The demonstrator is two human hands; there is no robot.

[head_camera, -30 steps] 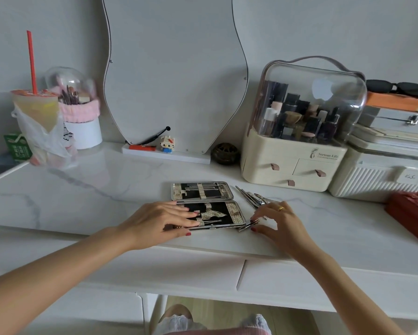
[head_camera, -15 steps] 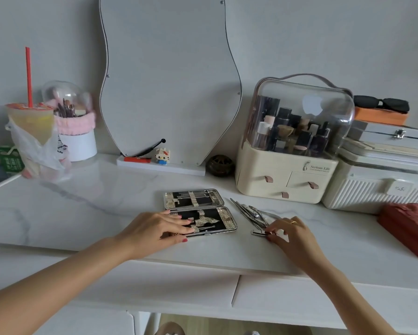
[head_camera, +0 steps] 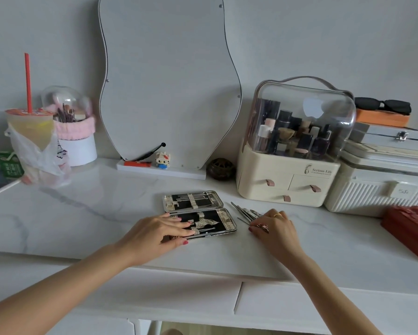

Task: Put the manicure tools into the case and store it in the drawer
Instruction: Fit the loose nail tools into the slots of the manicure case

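Note:
The manicure case (head_camera: 198,213) lies open flat on the white marble tabletop (head_camera: 94,213), black inside with metallic straps. A few tools sit in its far half. My left hand (head_camera: 154,232) rests on the case's near left part and holds it down. A small pile of loose metal manicure tools (head_camera: 245,212) lies just right of the case. My right hand (head_camera: 274,228) lies over the near end of that pile, its fingertips pinching one tool at the table surface. Closed drawer fronts (head_camera: 179,293) run under the table's front edge.
A wavy mirror (head_camera: 169,81) leans on the wall behind. A cream cosmetics organiser (head_camera: 292,177) with a clear dome stands right of the case, white boxes (head_camera: 382,187) and a red pouch (head_camera: 411,228) further right. A bagged drink cup (head_camera: 31,141) and brush holder (head_camera: 75,139) stand at left.
My right hand slid from the case's right edge to the loose tool pile and closed its fingers on a tool. My left hand stayed on the case. The camera tilted upward.

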